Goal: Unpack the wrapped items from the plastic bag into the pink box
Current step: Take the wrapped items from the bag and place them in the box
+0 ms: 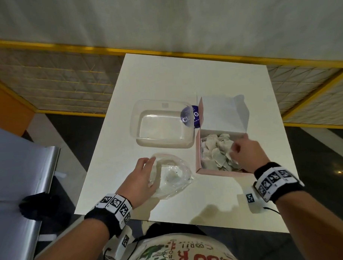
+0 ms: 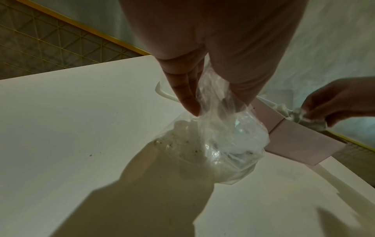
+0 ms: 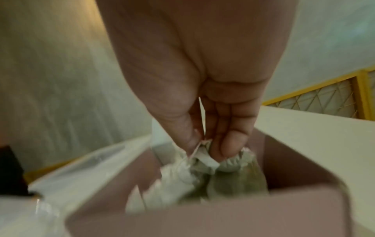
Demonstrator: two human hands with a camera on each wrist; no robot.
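From the head view, the left hand grips the crinkled clear plastic bag on the smooth white table. The right hand reaches into the square pink box, heaped with pale, papery wrapped items. A clear rectangular plastic tub sits behind the bag.

On the left wrist view, fingers and thumb pinch the bag's gathered film; a few pale pieces remain inside.

The right wrist view is blurred: thumb and fingertips pinch a crumpled wrapped item just above those in the matte cardboard box.
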